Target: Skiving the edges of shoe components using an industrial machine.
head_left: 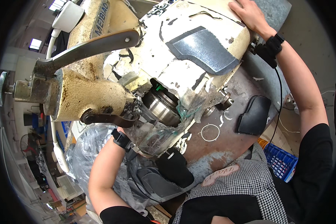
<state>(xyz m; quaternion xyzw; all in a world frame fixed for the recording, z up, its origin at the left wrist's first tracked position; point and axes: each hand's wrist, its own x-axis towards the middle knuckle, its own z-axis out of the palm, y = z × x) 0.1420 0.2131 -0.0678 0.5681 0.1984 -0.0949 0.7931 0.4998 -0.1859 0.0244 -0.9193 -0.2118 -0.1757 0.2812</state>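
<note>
A worn cream skiving machine (153, 61) fills the middle, its round steel bell knife (162, 106) showing in an opening. My right hand (250, 15) lies on the machine's far right top, fingers stretched out flat. My left hand (120, 129) reaches in behind the machine's lower left; its fingers are hidden. A black cut piece (174, 168) hangs at the machine's near edge; whether my left hand touches it cannot be seen. On the machine's top lies a dark grey shaped piece (205, 48). Another black piece (254, 115) rests on the worn tabletop (227, 143).
A pale ring (210, 132) and white trimmings (184, 142) lie on the table. Dark grey pieces (156, 183) and a clear plastic bag (87, 156) are at the near left. A metal lever arm (89, 48) juts leftward. A blue basket (282, 160) stands at right.
</note>
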